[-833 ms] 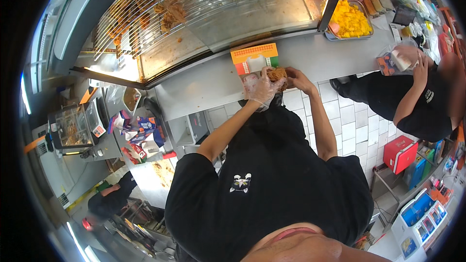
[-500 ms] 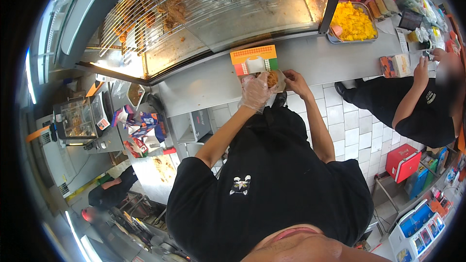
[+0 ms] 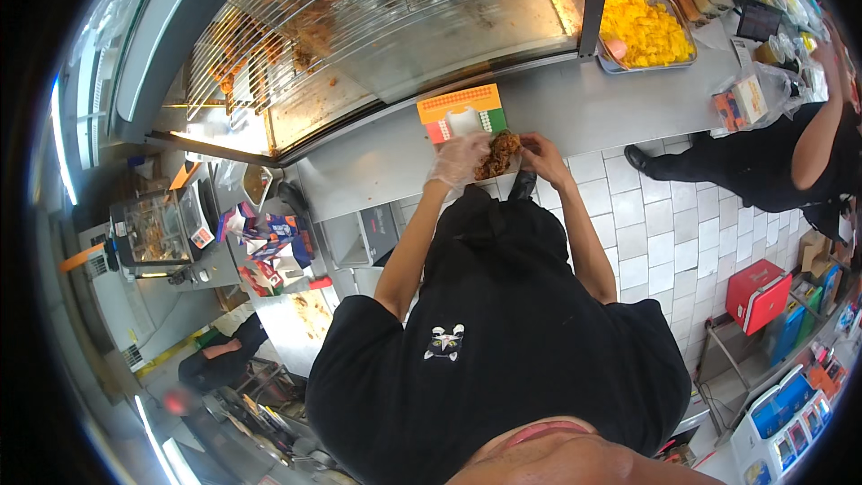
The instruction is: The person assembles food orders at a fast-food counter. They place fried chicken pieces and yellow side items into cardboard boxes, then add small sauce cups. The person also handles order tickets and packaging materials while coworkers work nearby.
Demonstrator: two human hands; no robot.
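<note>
A browned piece of fried chicken (image 3: pixel 498 158) is between my two hands at the counter's front edge. My left hand (image 3: pixel 456 162), in a clear plastic glove, is at the chicken's left side; motion smears its fingers. On the other side my bare right hand (image 3: pixel 544 160) pinches the edge of a pale paper bag (image 3: pixel 515 164), which shows only in part beside the chicken. Just beyond my left hand stands an open orange, green and red cardboard box (image 3: pixel 460 106), its lower part hidden by the glove.
A lit glass cabinet (image 3: pixel 377 63) with fried chicken on wire racks borders the steel counter (image 3: pixel 575 108). A tray of yellow food (image 3: pixel 642 31) sits at the far right. Folded cartons (image 3: pixel 274 242) lie at left. A co-worker (image 3: pixel 772 157) stands to the right.
More of the chicken shows now between my hands, and less of the paper bag. My left hand has shifted slightly left. The co-worker on the right has raised an arm and moved right.
</note>
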